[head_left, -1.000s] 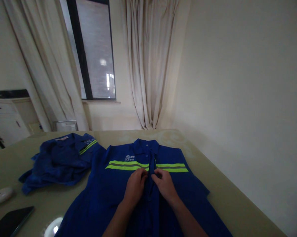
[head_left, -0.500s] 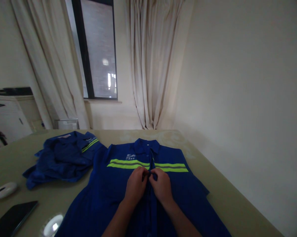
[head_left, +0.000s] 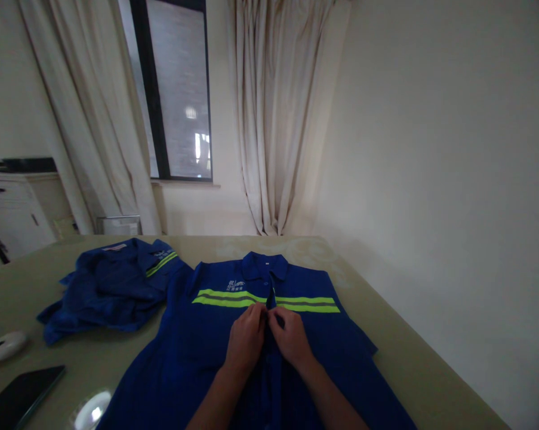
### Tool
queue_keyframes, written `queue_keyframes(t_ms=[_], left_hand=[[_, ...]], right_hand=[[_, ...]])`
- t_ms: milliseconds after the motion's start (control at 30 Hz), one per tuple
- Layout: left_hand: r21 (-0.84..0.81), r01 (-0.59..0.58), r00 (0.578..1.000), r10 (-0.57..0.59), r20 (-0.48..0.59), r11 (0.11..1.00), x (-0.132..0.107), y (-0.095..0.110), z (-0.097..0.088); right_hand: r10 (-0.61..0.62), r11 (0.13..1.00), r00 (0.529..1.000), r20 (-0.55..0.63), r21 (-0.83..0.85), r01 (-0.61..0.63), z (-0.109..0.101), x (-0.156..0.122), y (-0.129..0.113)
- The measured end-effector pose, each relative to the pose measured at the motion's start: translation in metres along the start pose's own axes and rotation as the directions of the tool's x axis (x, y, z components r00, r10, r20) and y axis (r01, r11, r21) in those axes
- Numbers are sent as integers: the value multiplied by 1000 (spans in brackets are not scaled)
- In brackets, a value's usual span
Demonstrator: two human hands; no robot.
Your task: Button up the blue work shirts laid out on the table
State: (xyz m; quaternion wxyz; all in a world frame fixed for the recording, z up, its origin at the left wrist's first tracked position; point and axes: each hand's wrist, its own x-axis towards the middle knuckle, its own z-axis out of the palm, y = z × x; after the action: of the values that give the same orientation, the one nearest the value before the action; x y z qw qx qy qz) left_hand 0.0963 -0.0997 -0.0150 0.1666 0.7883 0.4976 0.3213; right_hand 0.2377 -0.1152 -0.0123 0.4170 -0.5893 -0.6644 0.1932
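A blue work shirt [head_left: 323, 340] with yellow-green reflective stripes lies spread front up on the table, its collar toward the far edge. Both hands meet at its front placket, just below the chest stripe. My left hand [head_left: 246, 334] pinches the placket edge from the left. From the right, my right hand [head_left: 289, 335] grips the same placket between thumb and forefinger. The fingertips almost touch, and they hide whatever button or buttonhole is between them. Above them the placket gapes slightly.
A second blue shirt [head_left: 112, 292] lies crumpled at the left. Nearer to me are a white oval object [head_left: 5, 346], a dark phone [head_left: 22, 394] and a shiny round white item [head_left: 92, 411]. The table [head_left: 412, 358] runs along the right wall; curtains [head_left: 278, 119] hang behind.
The hands stay at the same place on the placket with small finger movements. The placket gap above the fingers has shifted slightly. The whole view has moved a little.
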Motion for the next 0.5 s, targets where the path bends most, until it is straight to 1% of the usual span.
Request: queue_keyframes(t_ms=[67,167,267,367,433,500], left_hand=[[-62,20,1000,-21,-11,998,1,0,-1],[-176,79,996,-84,-21,981,3,-2,-1],[-239,122,992,-129,-15,963,7,-5,-1],[-335,132,990,-139,6,933,12,-11,0],[-365,123,992,-128,11,923,14,-13,0],[-361,109,994,-112,14,926,15,-14,0]], right_hand=[[30,998,999,27,58,-31,-1,3,3],[78,996,997,26,41,-79,0,5,6],[48,998,999,-12,-37,-48,2,3,4],[-5,995,999,-54,-96,0,3,0,1],[12,998,997,-80,-64,-18,3,0,1],[79,997,991,-110,7,-79,3,2,3]])
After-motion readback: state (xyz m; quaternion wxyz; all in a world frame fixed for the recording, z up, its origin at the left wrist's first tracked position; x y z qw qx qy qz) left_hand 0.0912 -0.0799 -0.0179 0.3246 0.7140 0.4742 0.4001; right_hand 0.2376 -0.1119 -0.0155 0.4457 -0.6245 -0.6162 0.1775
